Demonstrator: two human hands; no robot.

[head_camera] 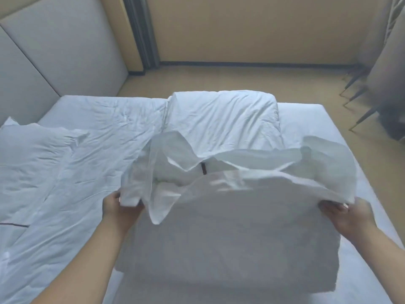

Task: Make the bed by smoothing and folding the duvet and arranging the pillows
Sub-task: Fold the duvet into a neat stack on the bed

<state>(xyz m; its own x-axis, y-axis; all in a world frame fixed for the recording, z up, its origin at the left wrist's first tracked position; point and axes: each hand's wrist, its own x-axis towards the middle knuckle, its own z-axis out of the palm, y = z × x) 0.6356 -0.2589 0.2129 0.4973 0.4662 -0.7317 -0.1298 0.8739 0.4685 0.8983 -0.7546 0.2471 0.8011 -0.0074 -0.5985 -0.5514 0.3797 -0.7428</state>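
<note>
A white duvet (230, 233) lies folded in a thick stack on the bed (306, 119) in front of me. Its top layer is raised off the stack and blurred. My left hand (119, 210) grips that layer's left corner, and my right hand (348, 213) grips its right edge. A loose flap of cover hangs down beside my left hand. Beyond the raised layer, a further folded part of the duvet (223, 115) rests flat on the mattress. A white pillow (28, 145) lies at the left, by the headboard.
A wrinkled white sheet (105, 132) covers the bed's left half. A grey padded headboard (54, 51) stands at the left. Beige floor (241, 77) runs beyond the far edge of the bed. A chair with thin metal legs (361, 99) stands at the right.
</note>
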